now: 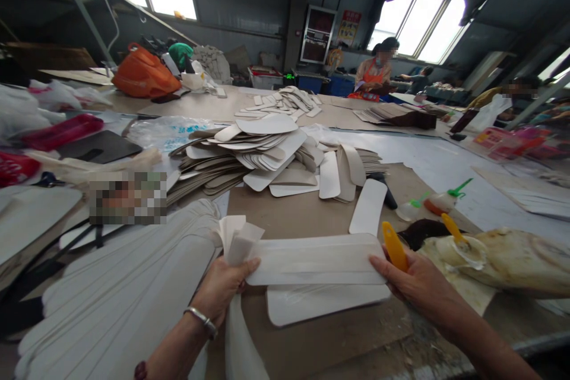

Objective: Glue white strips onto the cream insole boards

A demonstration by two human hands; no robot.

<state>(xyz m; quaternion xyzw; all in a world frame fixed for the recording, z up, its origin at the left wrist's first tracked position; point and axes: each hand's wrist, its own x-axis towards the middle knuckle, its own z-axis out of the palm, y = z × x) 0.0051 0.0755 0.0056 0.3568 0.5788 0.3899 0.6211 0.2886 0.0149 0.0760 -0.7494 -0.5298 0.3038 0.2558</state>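
Note:
A long white rounded panel (316,258) is stretched level between my two hands, with a translucent strip lying along it. My left hand (222,285) pinches its left end and also has a bundle of thin white strips (238,237), with lengths hanging below the wrist. My right hand (412,282) grips the right end between thumb and fingers. A yellow handle (394,246) is tucked in that same hand; the tool's working end is hidden. Just beneath the held panel, another white panel (327,304) lies on the brown board (338,344).
Ahead is a loose heap of white and grey panels (267,148). A fanned row of long white pieces (111,303) covers the left. On the right are a stained glue container (512,258) with a yellow-handled tool and green-tipped bottles (445,202). A co-worker (376,71) stands farther back.

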